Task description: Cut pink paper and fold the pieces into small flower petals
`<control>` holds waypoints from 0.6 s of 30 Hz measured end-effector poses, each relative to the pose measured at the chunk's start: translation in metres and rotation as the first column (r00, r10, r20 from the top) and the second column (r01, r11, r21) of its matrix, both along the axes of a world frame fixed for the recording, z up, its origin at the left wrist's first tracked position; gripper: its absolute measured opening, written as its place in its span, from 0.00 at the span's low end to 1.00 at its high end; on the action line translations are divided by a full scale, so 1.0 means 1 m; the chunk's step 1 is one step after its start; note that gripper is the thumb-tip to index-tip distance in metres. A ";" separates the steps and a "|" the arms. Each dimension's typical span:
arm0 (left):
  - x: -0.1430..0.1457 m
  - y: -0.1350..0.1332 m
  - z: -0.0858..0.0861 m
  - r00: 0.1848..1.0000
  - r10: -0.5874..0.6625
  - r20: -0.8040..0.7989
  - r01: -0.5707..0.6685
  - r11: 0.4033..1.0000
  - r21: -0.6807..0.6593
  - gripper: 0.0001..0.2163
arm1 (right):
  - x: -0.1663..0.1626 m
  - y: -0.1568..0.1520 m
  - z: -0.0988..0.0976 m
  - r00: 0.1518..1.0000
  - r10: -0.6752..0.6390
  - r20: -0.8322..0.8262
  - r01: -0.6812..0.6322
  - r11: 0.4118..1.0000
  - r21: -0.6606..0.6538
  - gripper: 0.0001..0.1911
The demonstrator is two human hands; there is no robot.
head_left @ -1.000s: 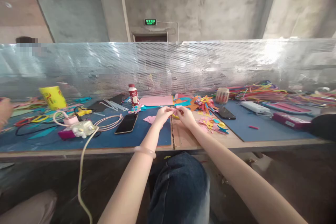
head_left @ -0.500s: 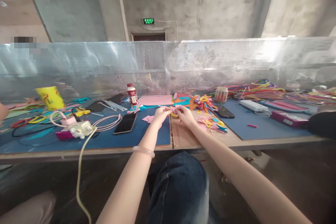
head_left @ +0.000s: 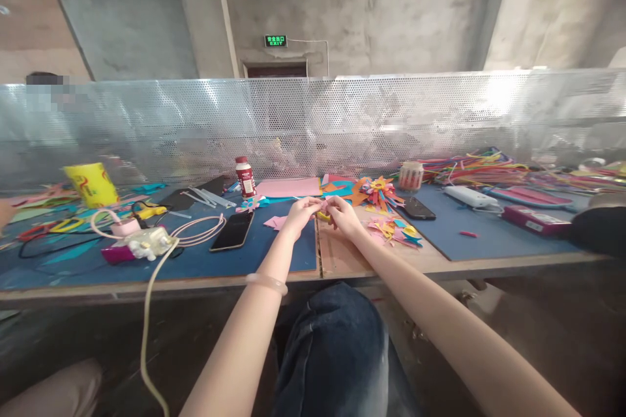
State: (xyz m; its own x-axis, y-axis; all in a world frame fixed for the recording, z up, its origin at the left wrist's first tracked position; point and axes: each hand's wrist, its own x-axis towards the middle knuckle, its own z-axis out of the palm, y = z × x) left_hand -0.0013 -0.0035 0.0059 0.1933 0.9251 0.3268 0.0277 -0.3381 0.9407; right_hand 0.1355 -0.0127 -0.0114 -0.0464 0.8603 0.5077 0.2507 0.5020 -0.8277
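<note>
Concrete wall (head_left: 391, 6) behind; over the table (head_left: 420, 264), my left hand (head_left: 300, 214) and right hand (head_left: 345, 215) hold a pink scrap (head_left: 324, 204) between them in a close pinch. I judge it light, thin, easily creased, best held by its edges. Yellow tub (head_left: 92, 186): contents hidden; jar (head_left: 411, 177) shows red, inside or printed, I can't tell

A small pink paper piece (head_left: 325, 204) showed at the frame's centre, with a flower (head_left: 380, 189) in orange, pink and blue to its right. At left, red markings patterned a yellow container (head_left: 92, 185); an upper-centre sign (head_left: 276, 41) glowed green.
</note>
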 end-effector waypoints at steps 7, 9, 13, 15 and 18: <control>0.000 -0.001 0.000 1.000 -0.021 -0.024 0.021 1.000 0.006 0.09 | 0.002 0.000 0.002 0.999 0.014 -0.041 -0.016 0.999 -0.036 0.06; 0.000 -0.001 0.000 0.999 -0.017 -0.037 0.017 1.000 0.016 0.09 | 0.003 -0.001 0.003 0.999 0.004 -0.033 -0.005 1.000 -0.027 0.07; 0.000 0.000 -0.002 0.998 -0.024 -0.057 0.025 0.999 0.021 0.08 | 0.005 -0.001 0.003 1.000 -0.028 -0.011 0.028 0.999 -0.016 0.08; -0.001 0.000 -0.002 0.998 -0.035 -0.059 0.037 0.999 0.017 0.08 | 0.005 -0.001 0.003 0.999 -0.048 0.005 0.048 0.999 0.013 0.09; -0.001 0.001 -0.003 0.998 -0.039 -0.042 0.039 0.999 0.013 0.08 | 0.005 -0.001 0.002 0.999 -0.050 0.017 0.049 0.997 0.068 0.10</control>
